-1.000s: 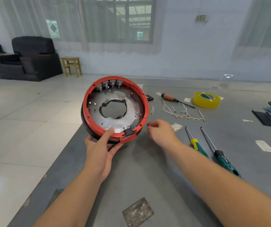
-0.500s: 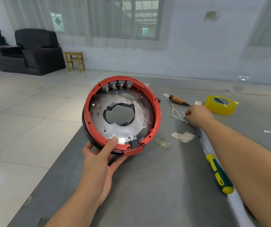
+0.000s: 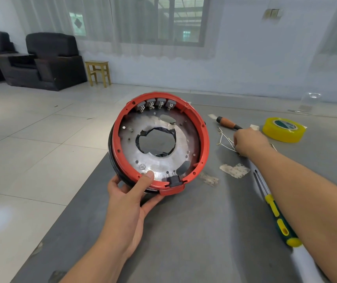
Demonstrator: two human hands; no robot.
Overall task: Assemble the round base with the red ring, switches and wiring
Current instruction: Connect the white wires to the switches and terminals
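While the left hand [image 3: 129,199] grips the near rim of the round base [image 3: 159,139], thumb over the red ring [image 3: 203,127], it tilts the open face toward the head so the switches [image 3: 155,104] show. Beyond it to the right, the right hand [image 3: 249,141] closes its fingers on the wiring [image 3: 223,139], likely for fitting.

We find no text, number or brand that we can read. The yellow tape roll [image 3: 283,129] carries a green-and-white printed label on its core, and the metal plate [image 3: 159,170] a small round stamped mark, both too small to make out.
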